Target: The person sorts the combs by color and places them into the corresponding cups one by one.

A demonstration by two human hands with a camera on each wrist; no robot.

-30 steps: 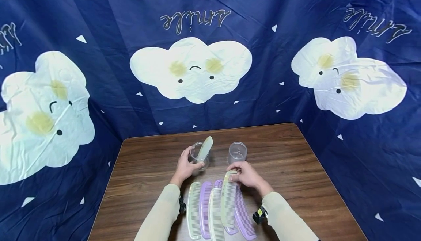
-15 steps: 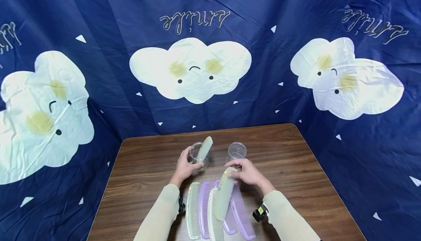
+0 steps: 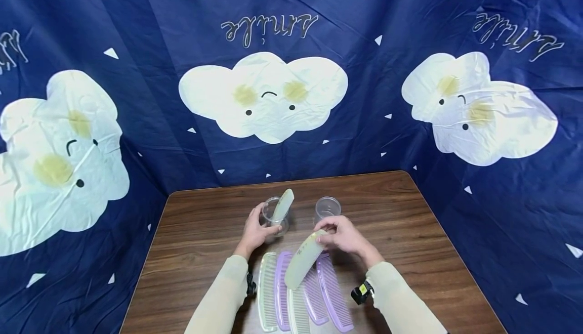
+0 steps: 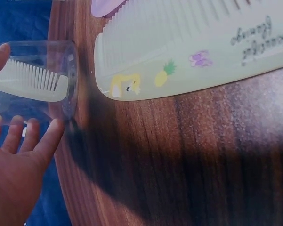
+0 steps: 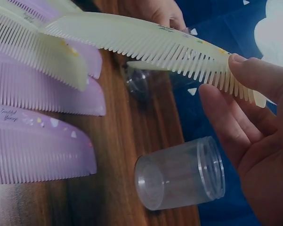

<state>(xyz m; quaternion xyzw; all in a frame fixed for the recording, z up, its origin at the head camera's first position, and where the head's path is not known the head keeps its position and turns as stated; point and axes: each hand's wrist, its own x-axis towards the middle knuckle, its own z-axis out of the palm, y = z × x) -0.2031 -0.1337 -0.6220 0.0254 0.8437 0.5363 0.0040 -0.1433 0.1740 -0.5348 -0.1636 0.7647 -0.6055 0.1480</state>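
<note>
My left hand [image 3: 256,233] holds the left clear plastic cup [image 3: 267,206], its fingers spread round the wall. A pale green comb [image 3: 284,203] leans inside that cup, one end sticking out above the rim. My right hand [image 3: 343,235] pinches a second pale green comb [image 3: 302,264] by one end between thumb and fingers. This comb is raised and slants across the combs below; in the right wrist view its teeth [image 5: 179,59] point down. Just beyond the right hand stands another clear cup [image 3: 328,206], with nothing inside it in the right wrist view.
Several combs lie side by side on the wooden table [image 3: 191,263]: a pale green comb [image 3: 267,293] at the left, a purple comb [image 3: 281,298], another pale green comb [image 3: 298,311], and purple combs [image 3: 336,296] at the right. A blue curtain [image 3: 373,141] with clouds surrounds the table.
My right hand has lifted the pale green comb and turned it, its lower end swinging up and to the left. The left hand has stayed at its cup.
</note>
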